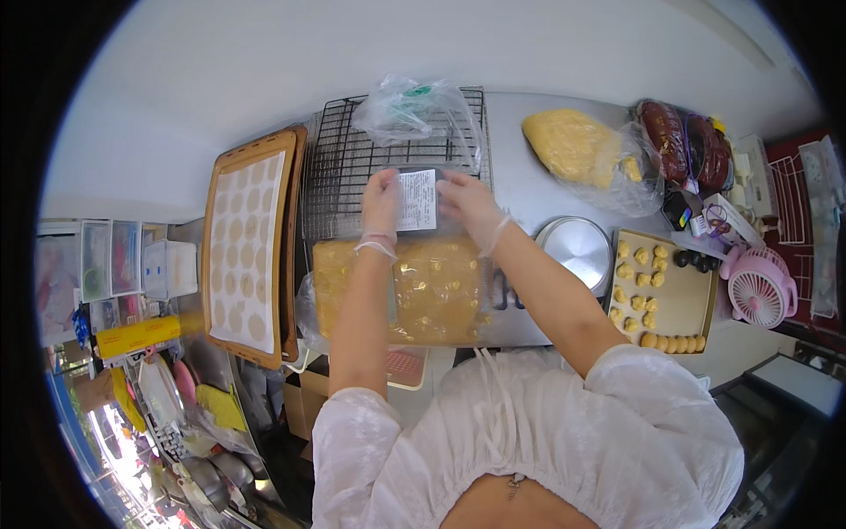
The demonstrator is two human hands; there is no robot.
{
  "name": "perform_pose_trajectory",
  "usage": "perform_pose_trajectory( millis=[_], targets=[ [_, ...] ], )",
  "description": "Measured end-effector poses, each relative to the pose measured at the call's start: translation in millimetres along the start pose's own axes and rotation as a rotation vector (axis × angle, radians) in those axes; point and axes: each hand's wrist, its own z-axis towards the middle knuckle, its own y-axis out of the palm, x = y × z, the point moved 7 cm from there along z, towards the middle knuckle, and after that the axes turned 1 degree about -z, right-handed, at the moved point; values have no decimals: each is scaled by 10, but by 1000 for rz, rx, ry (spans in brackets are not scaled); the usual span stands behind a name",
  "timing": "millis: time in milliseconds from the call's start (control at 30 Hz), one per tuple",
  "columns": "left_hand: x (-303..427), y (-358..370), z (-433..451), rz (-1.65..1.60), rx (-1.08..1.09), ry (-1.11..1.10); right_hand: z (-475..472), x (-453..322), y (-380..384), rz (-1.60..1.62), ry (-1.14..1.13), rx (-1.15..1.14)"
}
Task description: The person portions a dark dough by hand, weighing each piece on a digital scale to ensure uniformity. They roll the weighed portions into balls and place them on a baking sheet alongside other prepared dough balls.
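Note:
Both of my hands wear clear plastic gloves. My left hand grips the left side of a dark flat package with a white printed label facing up. On the package's right side is my right hand, its fingers bent round the upper edge. The package is over the near part of a black wire cooling rack. Below my wrists lies a large flat pack in clear plastic with yellowish contents; my left forearm covers part of it.
A crumpled plastic bag rests on the rack. Baking trays with a printed mat lean at left. At right are bagged yellow dough, a round metal pan, a tray of dough pieces, dark-red packs and a pink fan.

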Motion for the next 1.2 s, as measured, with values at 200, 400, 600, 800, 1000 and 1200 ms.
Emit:
perform_pose_trajectory(
  millis=[200,400,600,800,1000,1200],
  targets=[
    [149,64,83,535,-135,275,-146,-272,216,-413,81,-28],
    [128,28,92,569,-291,271,-88,-117,301,-146,86,-178],
    [158,7,48,448,-356,213,-38,-219,413,-319,137,-258],
    [150,29,4,543,-328,195,-123,-299,562,-460,7,-234],
    [205,50,-18,548,-272,280,-42,-243,520,-280,57,-301],
    [185,62,-41,529,-231,273,94,-285,548,-507,169,-290]
  ],
)
